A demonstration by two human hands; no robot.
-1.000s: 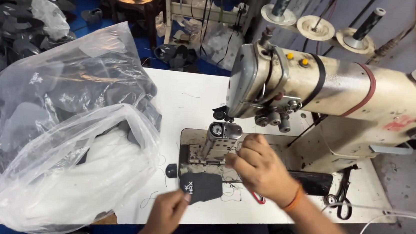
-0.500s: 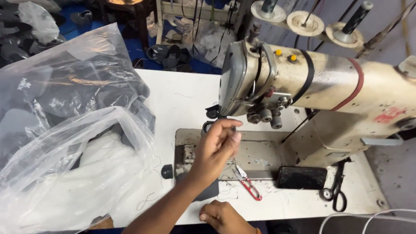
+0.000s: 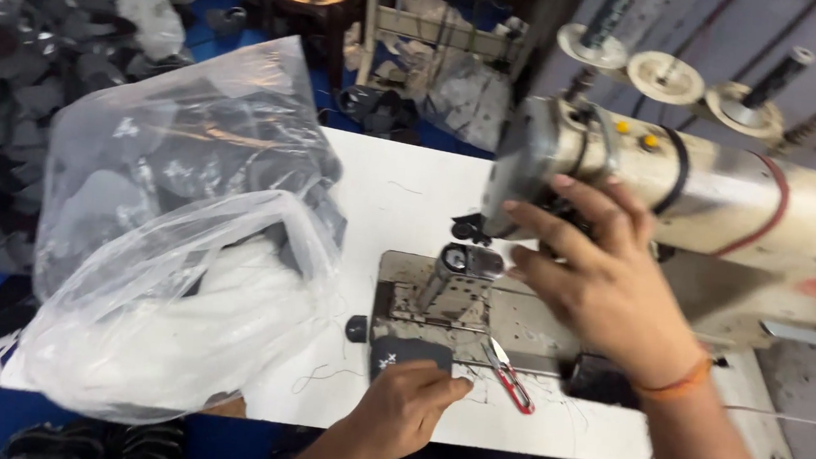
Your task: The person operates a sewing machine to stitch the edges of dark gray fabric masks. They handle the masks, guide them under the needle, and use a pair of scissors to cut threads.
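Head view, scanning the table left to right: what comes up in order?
Clear plastic bags of fabric pieces → dark fabric piece under the left hand → post bed of the sewing machine → red thread snips → right hand by the needle area.
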